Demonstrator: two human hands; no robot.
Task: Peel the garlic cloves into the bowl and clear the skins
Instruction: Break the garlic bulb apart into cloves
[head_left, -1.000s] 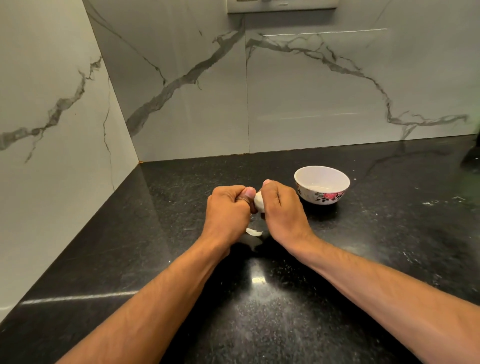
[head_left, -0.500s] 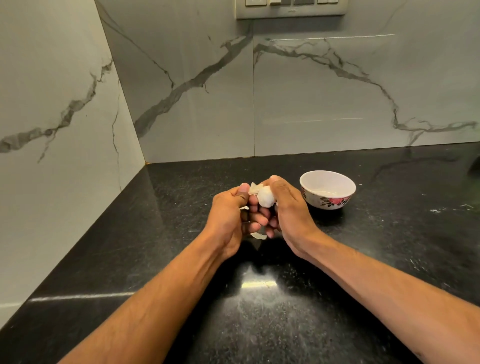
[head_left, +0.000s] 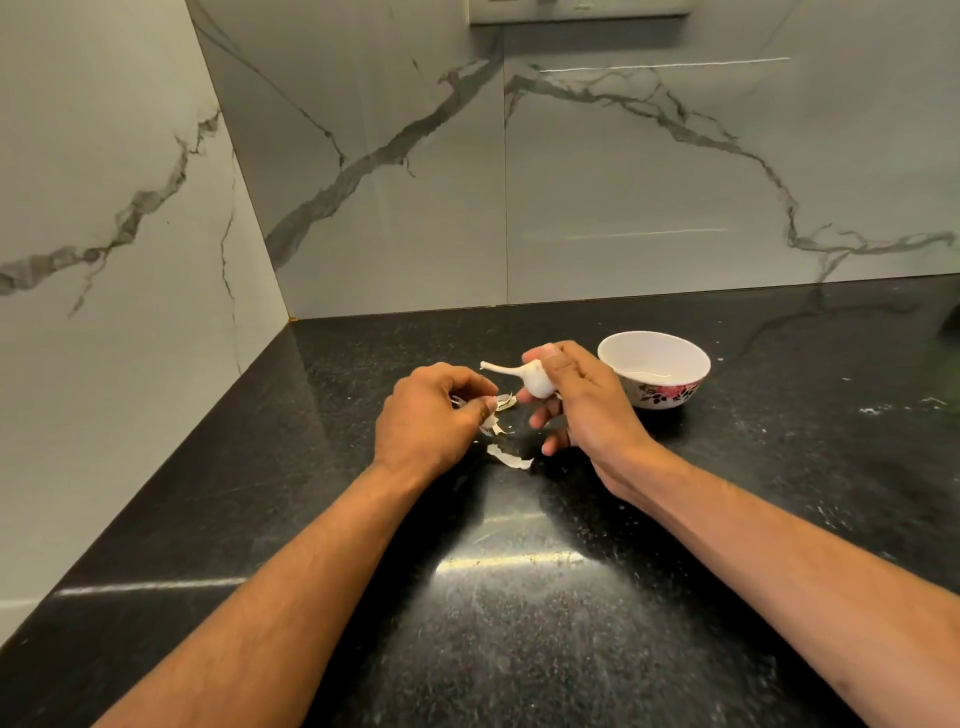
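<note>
The right hand (head_left: 576, 405) grips the garlic bulb (head_left: 535, 378) above the counter (head_left: 519, 597), just beside the bowl (head_left: 653, 370), probably so cloves drop in easily, while the left hand (head_left: 434, 415) pinches torn skins (head_left: 500, 404), other skins lying below.

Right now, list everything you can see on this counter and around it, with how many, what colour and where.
garlic bulb: one, white, stem pointing left, held above the counter by the right hand
skins: a few loose pieces, pale, on the counter between the hands; more pinched in the left hand
bowl: one, white with a red flower pattern, on the counter right of the hands; looks empty of cloves
counter: one, black speckled, glossy
walls: grey-veined white marble, behind and to the left
switch plate: one, pale, top edge of view
left hand: pinches skins
right hand: grips the bulb
</note>
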